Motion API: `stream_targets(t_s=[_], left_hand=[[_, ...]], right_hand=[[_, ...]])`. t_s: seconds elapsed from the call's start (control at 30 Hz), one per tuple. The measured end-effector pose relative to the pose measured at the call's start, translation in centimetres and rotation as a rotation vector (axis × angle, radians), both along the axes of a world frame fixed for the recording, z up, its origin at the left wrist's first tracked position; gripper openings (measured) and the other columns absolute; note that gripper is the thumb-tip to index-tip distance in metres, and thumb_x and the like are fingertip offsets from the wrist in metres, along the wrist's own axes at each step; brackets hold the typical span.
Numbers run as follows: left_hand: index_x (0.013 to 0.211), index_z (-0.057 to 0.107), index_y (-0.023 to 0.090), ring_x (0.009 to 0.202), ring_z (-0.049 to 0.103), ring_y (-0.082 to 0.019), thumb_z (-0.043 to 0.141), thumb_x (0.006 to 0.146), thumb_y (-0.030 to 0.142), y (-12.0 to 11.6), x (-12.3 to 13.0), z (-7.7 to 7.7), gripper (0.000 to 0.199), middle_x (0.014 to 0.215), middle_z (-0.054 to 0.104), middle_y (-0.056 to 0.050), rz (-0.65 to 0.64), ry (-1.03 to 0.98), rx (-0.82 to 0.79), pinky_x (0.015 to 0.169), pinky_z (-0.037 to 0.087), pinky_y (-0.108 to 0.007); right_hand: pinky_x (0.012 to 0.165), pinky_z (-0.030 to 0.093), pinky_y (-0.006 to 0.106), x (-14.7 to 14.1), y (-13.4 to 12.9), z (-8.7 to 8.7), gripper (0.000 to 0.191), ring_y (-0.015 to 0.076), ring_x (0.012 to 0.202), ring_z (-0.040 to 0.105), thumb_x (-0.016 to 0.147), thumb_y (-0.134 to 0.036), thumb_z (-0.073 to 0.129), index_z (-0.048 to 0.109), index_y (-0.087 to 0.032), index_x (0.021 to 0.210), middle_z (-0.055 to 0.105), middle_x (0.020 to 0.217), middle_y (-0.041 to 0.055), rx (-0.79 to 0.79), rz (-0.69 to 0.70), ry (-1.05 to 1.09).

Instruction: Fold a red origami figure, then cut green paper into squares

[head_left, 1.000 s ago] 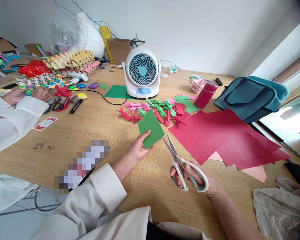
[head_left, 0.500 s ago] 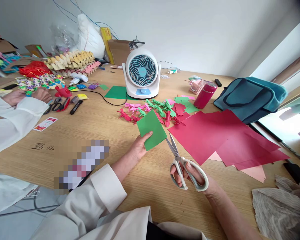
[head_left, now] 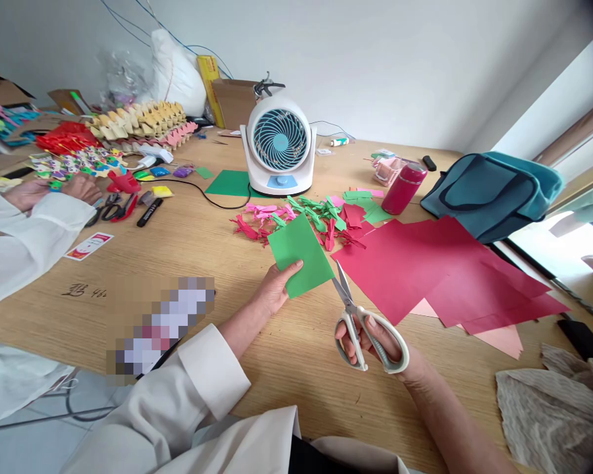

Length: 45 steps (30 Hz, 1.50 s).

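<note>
My left hand (head_left: pixel 279 287) pinches a green sheet of paper (head_left: pixel 304 255) at its lower left, thumb lying on top. In my right hand (head_left: pixel 370 336) is a pair of scissors (head_left: pixel 346 297) with white and grey handles, its blades a little apart. The blade tips are at the lower right edge of the green paper; whether paper lies between them I cannot tell. Just behind the green paper lies a pile of cut green, pink and red paper pieces (head_left: pixel 321 214). Large red paper sheets (head_left: pixel 425 270) lie to the right of the scissors.
A white fan (head_left: pixel 281 141) stands at the back. On the right are a red bottle (head_left: pixel 404 189), a teal bag (head_left: pixel 489 194) and a crumpled cloth (head_left: pixel 548 415). At left, another person's hands (head_left: pixel 82 187) work near egg cartons (head_left: pixel 141 122) and small tools (head_left: pixel 116 207).
The scissors have shifted slightly, and their blades are a little closer together. The green paper has tilted slightly in my left hand, and its right corner now reaches farther right.
</note>
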<state>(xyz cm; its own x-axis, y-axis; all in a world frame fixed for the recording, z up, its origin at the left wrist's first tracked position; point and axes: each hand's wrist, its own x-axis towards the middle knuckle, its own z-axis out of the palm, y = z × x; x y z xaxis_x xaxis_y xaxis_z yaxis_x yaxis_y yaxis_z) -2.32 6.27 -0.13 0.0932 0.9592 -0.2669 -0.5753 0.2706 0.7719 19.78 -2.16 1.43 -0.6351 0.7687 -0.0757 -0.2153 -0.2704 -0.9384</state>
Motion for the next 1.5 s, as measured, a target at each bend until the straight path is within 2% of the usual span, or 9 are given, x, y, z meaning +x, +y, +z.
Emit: stream_targets(t_s=[0.23,0.43,0.73,1.17,1.37,1.5], left_hand=[[0.097,0.074,0.015,0.094,0.073,-0.024,0.087,0.062,0.029,-0.12,-0.04,0.34,0.04,0.1,0.077,-0.008,-0.024,0.013,0.009,0.091,0.055,-0.035],[0.095,0.074,0.015,0.093,0.073,-0.023,0.09,0.057,0.03,0.06,-0.19,0.44,0.044,0.095,0.078,-0.007,-0.01,0.028,-0.003,0.087,0.057,-0.034],[0.096,0.073,0.014,0.101,0.071,-0.027,0.09,0.056,0.03,0.14,-0.22,0.46,0.047,0.098,0.077,-0.008,-0.006,0.032,0.0,0.095,0.054,-0.039],[0.096,0.074,0.015,0.097,0.072,-0.027,0.091,0.055,0.031,0.36,-0.41,0.15,0.047,0.097,0.078,-0.008,-0.011,0.027,0.0,0.092,0.055,-0.039],[0.099,0.073,0.016,0.097,0.072,-0.023,0.087,0.063,0.03,0.2,-0.5,-0.24,0.041,0.107,0.076,-0.007,-0.061,0.014,0.068,0.089,0.055,-0.036],[0.098,0.074,0.016,0.091,0.072,-0.022,0.089,0.059,0.032,-0.07,-0.3,-0.01,0.044,0.1,0.077,-0.006,-0.074,0.045,0.015,0.083,0.056,-0.034]], right_hand=[[0.049,0.039,0.025,-0.01,0.03,-0.25,0.052,0.0135,0.056,0.052,0.092,-0.063,0.046,0.065,-0.014,0.096,0.058,0.068,0.0043,0.01,-0.056,-0.015],[0.045,0.036,0.022,-0.15,0.02,-0.55,0.048,0.0107,0.051,0.05,0.093,-0.059,0.049,0.065,-0.014,0.094,0.054,0.063,0.0015,0.016,-0.093,-0.001],[0.039,0.028,0.019,-0.12,0.03,-0.48,0.051,0.0078,0.043,0.045,0.086,-0.064,0.057,0.062,-0.013,0.083,0.052,0.055,-0.001,-0.05,-0.135,-0.041],[0.041,0.031,0.02,0.2,0.1,-0.92,0.047,0.0082,0.045,0.046,0.093,-0.058,0.051,0.063,-0.013,0.088,0.052,0.057,-0.0005,-0.006,-0.116,-0.077],[0.04,0.031,0.02,0.22,0.03,-0.87,0.049,0.0095,0.046,0.048,0.093,-0.06,0.048,0.063,-0.013,0.091,0.056,0.057,0.0008,-0.011,-0.095,-0.091],[0.043,0.035,0.022,0.05,0.0,-0.64,0.05,0.0109,0.047,0.049,0.094,-0.06,0.045,0.063,-0.013,0.093,0.06,0.057,0.0026,0.015,-0.077,-0.071]])
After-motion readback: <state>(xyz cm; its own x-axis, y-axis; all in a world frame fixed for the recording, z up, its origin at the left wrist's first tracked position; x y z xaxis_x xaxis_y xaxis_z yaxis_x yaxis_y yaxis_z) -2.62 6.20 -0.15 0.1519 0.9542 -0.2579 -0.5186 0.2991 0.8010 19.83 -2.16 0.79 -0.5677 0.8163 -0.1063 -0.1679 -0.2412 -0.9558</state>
